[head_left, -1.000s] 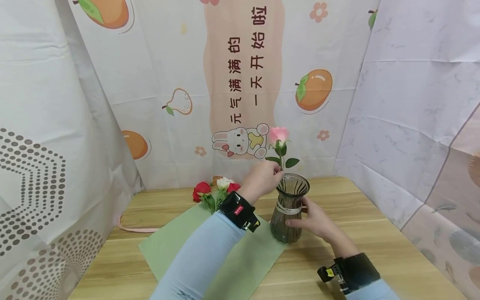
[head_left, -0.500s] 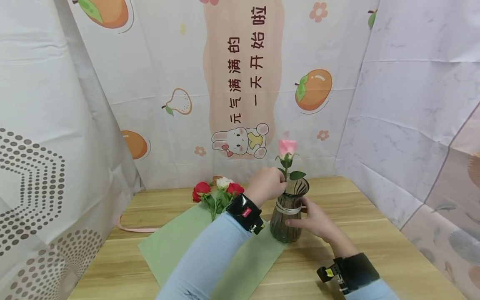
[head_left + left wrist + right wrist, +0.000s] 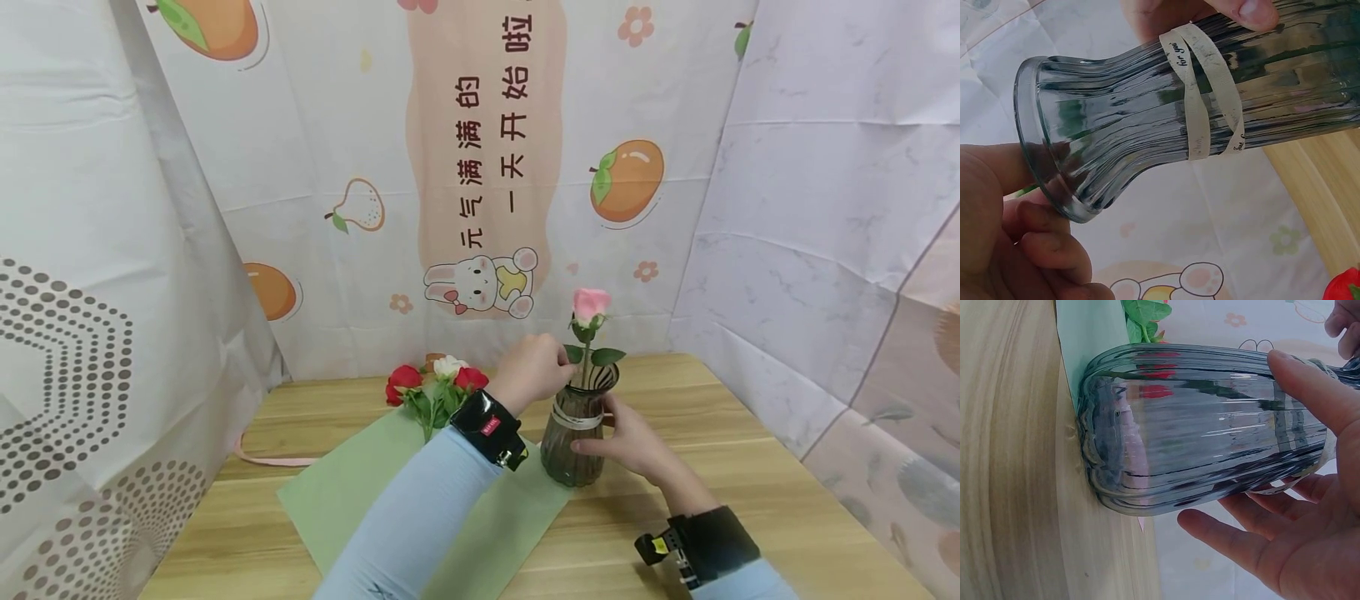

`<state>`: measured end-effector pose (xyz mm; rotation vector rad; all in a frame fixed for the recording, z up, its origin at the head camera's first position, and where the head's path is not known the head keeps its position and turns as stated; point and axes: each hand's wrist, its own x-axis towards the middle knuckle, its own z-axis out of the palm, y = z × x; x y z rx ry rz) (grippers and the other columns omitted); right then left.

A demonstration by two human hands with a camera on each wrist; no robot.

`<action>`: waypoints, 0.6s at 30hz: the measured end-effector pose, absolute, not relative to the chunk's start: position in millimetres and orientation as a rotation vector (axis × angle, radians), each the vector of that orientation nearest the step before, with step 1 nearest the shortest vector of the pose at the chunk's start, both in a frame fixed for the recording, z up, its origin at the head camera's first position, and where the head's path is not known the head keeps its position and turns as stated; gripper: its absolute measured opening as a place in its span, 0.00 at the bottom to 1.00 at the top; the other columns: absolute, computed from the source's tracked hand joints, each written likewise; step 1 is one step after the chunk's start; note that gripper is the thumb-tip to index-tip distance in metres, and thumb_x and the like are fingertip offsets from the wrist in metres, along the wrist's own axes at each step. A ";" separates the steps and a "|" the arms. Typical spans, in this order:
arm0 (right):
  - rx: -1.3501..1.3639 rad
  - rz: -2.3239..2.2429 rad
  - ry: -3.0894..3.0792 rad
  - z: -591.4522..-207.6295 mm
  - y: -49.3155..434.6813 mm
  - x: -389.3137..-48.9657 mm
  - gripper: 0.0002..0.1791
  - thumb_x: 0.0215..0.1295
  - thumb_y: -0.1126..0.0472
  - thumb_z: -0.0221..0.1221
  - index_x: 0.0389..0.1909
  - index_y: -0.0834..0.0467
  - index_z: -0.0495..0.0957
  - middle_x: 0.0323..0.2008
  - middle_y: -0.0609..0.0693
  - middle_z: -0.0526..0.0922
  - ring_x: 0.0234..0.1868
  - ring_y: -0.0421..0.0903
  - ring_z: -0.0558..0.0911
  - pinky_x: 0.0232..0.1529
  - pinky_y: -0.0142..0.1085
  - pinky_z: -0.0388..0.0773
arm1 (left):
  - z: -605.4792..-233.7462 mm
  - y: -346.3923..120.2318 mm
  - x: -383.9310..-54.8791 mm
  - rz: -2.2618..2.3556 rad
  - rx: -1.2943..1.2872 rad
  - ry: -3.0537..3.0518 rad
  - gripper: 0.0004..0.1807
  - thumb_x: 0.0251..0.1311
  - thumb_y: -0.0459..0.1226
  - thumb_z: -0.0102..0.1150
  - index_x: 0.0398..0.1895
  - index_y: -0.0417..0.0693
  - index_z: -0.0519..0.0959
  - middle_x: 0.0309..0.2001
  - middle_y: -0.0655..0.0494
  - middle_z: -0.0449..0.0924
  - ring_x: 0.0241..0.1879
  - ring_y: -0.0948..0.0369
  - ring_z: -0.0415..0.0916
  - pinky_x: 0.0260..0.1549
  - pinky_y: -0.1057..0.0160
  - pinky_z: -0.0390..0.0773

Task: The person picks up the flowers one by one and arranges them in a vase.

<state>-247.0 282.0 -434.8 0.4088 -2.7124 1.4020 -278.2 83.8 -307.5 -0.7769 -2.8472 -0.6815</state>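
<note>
A single pink rose with green leaves stands upright, its stem going down into the mouth of a grey ribbed glass vase. My left hand pinches the stem just at the vase's rim; in the left wrist view, that hand's fingers are partly behind the glass lip. The vase stands upright with a cream printed ribbon tied around its neck. From the right, my right hand steadies the vase, thumb on one side and fingers on the other, as the right wrist view shows.
Left of the vase, red roses and a white flower lie with their leafy stems on a green paper sheet. A pink ribbon lies by the table's left edge. Printed cloth hangs behind.
My left hand has shifted slightly right and down, lowering the pink rose into the vase. The right hand and the vase have kept their place.
</note>
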 end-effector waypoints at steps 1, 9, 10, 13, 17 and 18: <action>0.406 1.403 -2.715 -434.8 281.9 -246.9 0.52 0.54 0.50 0.76 0.74 0.60 0.58 0.66 0.64 0.73 0.66 0.67 0.73 0.63 0.62 0.73 | -307.3 82.6 -278.3 -0.699 -0.781 -2.843 0.17 0.70 0.46 0.61 0.21 0.54 0.84 0.16 0.63 0.73 0.18 0.65 0.69 0.16 0.69 0.66; 0.393 1.415 -2.724 -434.9 280.8 -246.2 0.52 0.54 0.49 0.76 0.73 0.62 0.58 0.66 0.64 0.72 0.66 0.68 0.73 0.63 0.62 0.72 | -297.0 63.5 -277.6 -0.929 -0.787 -2.754 0.13 0.70 0.49 0.60 0.34 0.53 0.86 0.31 0.62 0.82 0.29 0.64 0.75 0.25 0.67 0.73; 0.391 1.421 -2.724 -435.1 280.7 -246.3 0.52 0.54 0.49 0.76 0.74 0.62 0.58 0.66 0.64 0.72 0.66 0.68 0.73 0.63 0.62 0.72 | -294.8 59.7 -276.7 -0.946 -0.786 -2.741 0.14 0.70 0.50 0.60 0.35 0.53 0.86 0.32 0.62 0.82 0.30 0.64 0.76 0.26 0.67 0.74; 0.394 1.412 -2.723 -435.7 281.1 -246.9 0.52 0.54 0.48 0.75 0.74 0.62 0.58 0.66 0.65 0.72 0.66 0.68 0.73 0.63 0.63 0.72 | -287.5 46.6 -273.5 -0.971 -0.793 -2.690 0.14 0.70 0.51 0.59 0.37 0.55 0.87 0.32 0.62 0.82 0.30 0.64 0.76 0.27 0.66 0.74; 0.396 1.399 -2.714 -436.3 282.0 -247.6 0.51 0.54 0.49 0.76 0.73 0.62 0.59 0.66 0.65 0.73 0.66 0.69 0.73 0.63 0.64 0.71 | -278.7 26.5 -268.6 -0.994 -0.779 -2.612 0.13 0.70 0.51 0.60 0.37 0.55 0.87 0.28 0.61 0.79 0.27 0.62 0.74 0.26 0.65 0.72; 0.400 1.396 -2.713 -436.5 282.4 -247.7 0.51 0.54 0.49 0.76 0.73 0.62 0.59 0.66 0.65 0.73 0.66 0.69 0.73 0.63 0.64 0.71 | -276.9 21.4 -267.4 -1.015 -0.776 -2.590 0.13 0.70 0.50 0.60 0.37 0.54 0.87 0.27 0.60 0.79 0.26 0.62 0.73 0.26 0.65 0.71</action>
